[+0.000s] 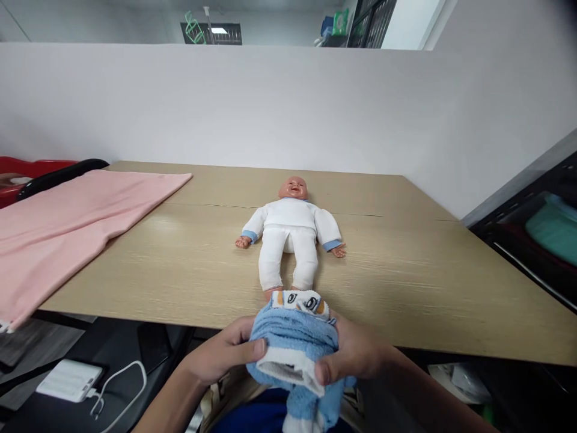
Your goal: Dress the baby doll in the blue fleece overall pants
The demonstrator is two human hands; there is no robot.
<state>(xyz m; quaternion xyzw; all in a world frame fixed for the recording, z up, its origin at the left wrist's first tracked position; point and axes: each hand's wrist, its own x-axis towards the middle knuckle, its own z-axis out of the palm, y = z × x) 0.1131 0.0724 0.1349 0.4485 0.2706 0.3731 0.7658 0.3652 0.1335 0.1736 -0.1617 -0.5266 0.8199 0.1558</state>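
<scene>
A small blue fleece garment point(293, 328) with white trim is held low at the near table edge. A white patch with printed eyes shows at its top, and its white-edged opening faces me. My left hand point(234, 349) grips its left side, thumb on the front. On the other side my right hand point(351, 352) pinches the white edge under its thumb. Tube-like parts of the cloth hang below. Just beyond lies a baby doll point(290, 225) on its back in a white top with blue cuffs and white leg coverings, its feet partly hidden behind the garment.
The wooden table point(180, 270) reaches a white partition point(270, 108). Pink cloth point(85, 222) covers the left side and hangs over the edge. A white power bank point(72, 379) with a cable lies lower left. Dark shelving point(509, 240) stands at right.
</scene>
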